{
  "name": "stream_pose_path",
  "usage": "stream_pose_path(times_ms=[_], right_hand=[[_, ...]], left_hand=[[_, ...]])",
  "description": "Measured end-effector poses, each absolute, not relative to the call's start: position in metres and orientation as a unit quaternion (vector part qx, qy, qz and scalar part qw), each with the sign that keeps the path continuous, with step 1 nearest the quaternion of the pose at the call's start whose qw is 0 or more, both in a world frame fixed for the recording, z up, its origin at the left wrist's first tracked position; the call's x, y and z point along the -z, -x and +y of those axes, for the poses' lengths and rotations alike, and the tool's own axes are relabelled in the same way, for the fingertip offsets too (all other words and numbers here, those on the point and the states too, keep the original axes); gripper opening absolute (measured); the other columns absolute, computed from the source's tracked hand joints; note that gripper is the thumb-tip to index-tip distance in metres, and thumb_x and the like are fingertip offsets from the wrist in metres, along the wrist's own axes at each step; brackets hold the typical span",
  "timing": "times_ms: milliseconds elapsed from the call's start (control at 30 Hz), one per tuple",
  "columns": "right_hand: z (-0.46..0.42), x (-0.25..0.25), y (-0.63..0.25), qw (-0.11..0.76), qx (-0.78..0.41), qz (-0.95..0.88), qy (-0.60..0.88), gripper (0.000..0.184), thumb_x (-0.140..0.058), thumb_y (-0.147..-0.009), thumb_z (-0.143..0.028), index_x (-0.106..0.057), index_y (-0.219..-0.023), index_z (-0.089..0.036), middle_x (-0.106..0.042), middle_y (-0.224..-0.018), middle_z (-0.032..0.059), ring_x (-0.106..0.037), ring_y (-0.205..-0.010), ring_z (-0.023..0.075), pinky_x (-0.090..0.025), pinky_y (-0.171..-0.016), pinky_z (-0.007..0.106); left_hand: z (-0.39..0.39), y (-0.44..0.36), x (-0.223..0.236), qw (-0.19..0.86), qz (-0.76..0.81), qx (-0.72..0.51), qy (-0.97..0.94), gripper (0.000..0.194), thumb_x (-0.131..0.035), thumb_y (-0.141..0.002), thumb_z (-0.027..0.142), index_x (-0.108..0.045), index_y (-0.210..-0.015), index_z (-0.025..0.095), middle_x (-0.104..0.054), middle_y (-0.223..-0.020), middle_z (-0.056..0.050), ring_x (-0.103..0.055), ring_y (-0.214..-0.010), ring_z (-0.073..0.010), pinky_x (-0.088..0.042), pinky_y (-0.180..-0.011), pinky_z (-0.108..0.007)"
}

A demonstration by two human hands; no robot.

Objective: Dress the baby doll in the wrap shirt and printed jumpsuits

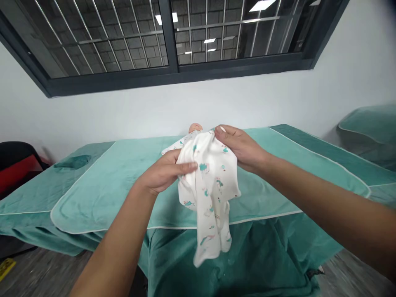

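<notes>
A pair of white footed baby pants with a green and pink print hangs in front of me, its legs dangling past the bed's front edge. My left hand grips its left side, thumb on top. At the upper right, my right hand pinches the top edge of the cloth. Behind the garment a baby doll lies on the bed; its head and one sleeve of a white printed top show, while the rest is hidden by the cloth.
A light green mat with white piping covers the middle of the green bed. A green pillow is at the right. A red and black chair stands at the left. The white wall and barred window are behind.
</notes>
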State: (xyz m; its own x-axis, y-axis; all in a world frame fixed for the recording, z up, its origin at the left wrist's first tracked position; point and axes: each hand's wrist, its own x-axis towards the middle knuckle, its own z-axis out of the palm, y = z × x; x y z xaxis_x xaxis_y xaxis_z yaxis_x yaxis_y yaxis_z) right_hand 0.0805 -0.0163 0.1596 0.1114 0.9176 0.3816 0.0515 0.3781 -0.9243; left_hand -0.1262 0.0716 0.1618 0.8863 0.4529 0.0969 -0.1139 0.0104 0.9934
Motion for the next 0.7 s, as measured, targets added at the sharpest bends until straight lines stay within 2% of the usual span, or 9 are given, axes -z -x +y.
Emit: stream_pose_path(times_ms=[100,167,200,233,333,400,500,600,700], right_hand=[[-0.024,-0.140,-0.075,0.490,-0.442,-0.607,0.442,0.038,-0.074,-0.079,-0.055,-0.070,-0.080,-0.017,-0.066,-0.076,0.0003,-0.059,-0.067,0.0120,-0.046,-0.060,0.023],[-0.030,-0.129,-0.072,0.392,-0.495,-0.632,0.449,0.034,-0.078,-0.076,-0.050,-0.074,-0.082,-0.016,-0.071,-0.079,0.0026,-0.064,-0.071,0.0149,-0.049,-0.064,0.025],[-0.031,-0.125,-0.072,0.382,-0.511,-0.625,0.449,0.033,-0.078,-0.077,-0.049,-0.075,-0.083,-0.016,-0.072,-0.080,0.0032,-0.065,-0.071,0.0154,-0.051,-0.065,0.026],[-0.032,-0.122,-0.072,0.405,-0.520,-0.604,0.448,0.032,-0.076,-0.079,-0.048,-0.076,-0.085,-0.017,-0.073,-0.080,0.0035,-0.066,-0.071,0.0155,-0.051,-0.066,0.026],[-0.027,-0.114,-0.077,0.543,-0.519,-0.515,0.413,0.034,-0.071,-0.084,-0.049,-0.075,-0.098,-0.018,-0.075,-0.090,0.0048,-0.069,-0.077,0.0168,-0.054,-0.074,0.028],[-0.022,-0.109,-0.079,0.603,-0.514,-0.465,0.395,0.038,-0.073,-0.083,-0.049,-0.074,-0.106,-0.018,-0.075,-0.097,0.0063,-0.070,-0.086,0.0196,-0.055,-0.080,0.031],[-0.017,-0.103,-0.077,0.644,-0.513,-0.400,0.403,0.044,-0.071,-0.085,-0.051,-0.071,-0.114,-0.018,-0.075,-0.098,0.0082,-0.070,-0.092,0.0231,-0.056,-0.082,0.034],[-0.019,-0.096,-0.069,0.649,-0.540,-0.371,0.387,0.051,-0.066,-0.086,-0.057,-0.069,-0.117,-0.017,-0.075,-0.096,0.0095,-0.070,-0.089,0.0236,-0.056,-0.078,0.034],[-0.023,-0.087,-0.061,0.585,-0.603,-0.409,0.357,0.049,-0.069,-0.084,-0.056,-0.072,-0.108,-0.013,-0.075,-0.092,0.0099,-0.071,-0.081,0.0202,-0.056,-0.073,0.030]], left_hand=[[0.069,0.110,-0.148,0.717,0.149,-0.345,-0.587,0.035,-0.082,-0.071,0.036,-0.071,-0.098,0.016,-0.074,-0.094,-0.005,-0.070,-0.085,-0.0198,-0.053,-0.072,-0.025],[0.064,0.100,-0.141,0.736,0.164,-0.344,-0.560,0.040,-0.082,-0.072,0.036,-0.069,-0.104,0.015,-0.074,-0.095,-0.006,-0.070,-0.085,-0.0209,-0.053,-0.072,-0.027],[0.061,0.097,-0.138,0.745,0.169,-0.328,-0.555,0.042,-0.081,-0.073,0.037,-0.069,-0.107,0.014,-0.075,-0.095,-0.007,-0.071,-0.084,-0.0219,-0.054,-0.072,-0.028],[0.058,0.095,-0.135,0.755,0.172,-0.308,-0.553,0.045,-0.080,-0.075,0.039,-0.069,-0.109,0.014,-0.075,-0.094,-0.008,-0.071,-0.083,-0.0227,-0.054,-0.072,-0.029],[0.055,0.098,-0.127,0.774,0.172,-0.236,-0.562,0.050,-0.082,-0.072,0.041,-0.070,-0.111,0.012,-0.076,-0.092,-0.011,-0.071,-0.079,-0.0235,-0.054,-0.070,-0.031],[0.055,0.103,-0.122,0.775,0.160,-0.169,-0.588,0.052,-0.088,-0.066,0.034,-0.071,-0.109,0.011,-0.076,-0.095,-0.012,-0.071,-0.080,-0.0231,-0.054,-0.072,-0.030],[0.058,0.109,-0.117,0.775,0.149,-0.112,-0.604,0.051,-0.090,-0.061,0.024,-0.072,-0.107,0.010,-0.076,-0.098,-0.013,-0.071,-0.084,-0.0242,-0.054,-0.077,-0.032],[0.059,0.106,-0.112,0.794,0.151,-0.199,-0.555,0.050,-0.087,-0.065,0.026,-0.071,-0.110,0.012,-0.076,-0.102,-0.013,-0.072,-0.089,-0.0276,-0.056,-0.081,-0.036],[0.056,0.097,-0.109,0.797,0.159,-0.314,-0.490,0.051,-0.084,-0.068,0.030,-0.068,-0.113,0.013,-0.076,-0.106,-0.012,-0.072,-0.095,-0.0303,-0.056,-0.088,-0.040]])
